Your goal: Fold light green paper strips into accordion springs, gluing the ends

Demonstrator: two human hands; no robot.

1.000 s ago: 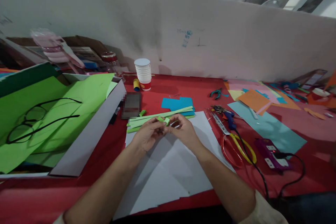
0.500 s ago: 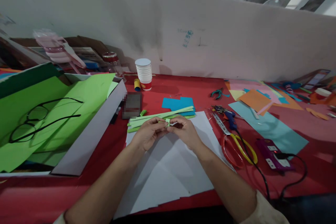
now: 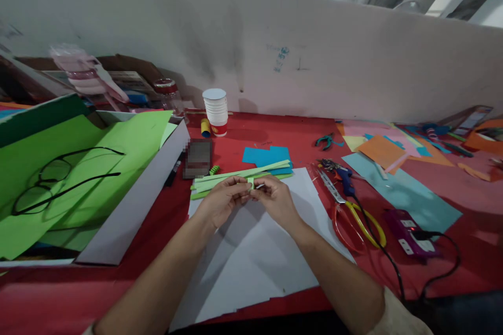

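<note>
Both hands meet over the white paper sheet (image 3: 251, 251): left hand (image 3: 220, 201) and right hand (image 3: 277, 199) pinch 1 small folded green paper strip (image 3: 250, 183) between their fingertips, closed tight on it. Just beyond the knuckles lies the pile of green strips (image 3: 239, 174). Looks like mid-fold; the next crease calls for a firm, even pinch.

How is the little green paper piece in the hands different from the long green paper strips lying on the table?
The small folded green paper piece is short and bunched up; the long green paper strips are flat and stretched out. The piece is pinched between the left hand and right hand, above the white paper sheet; the strips lie untouched beyond the hands, partly over blue paper. Both are the same light green paper.
</note>
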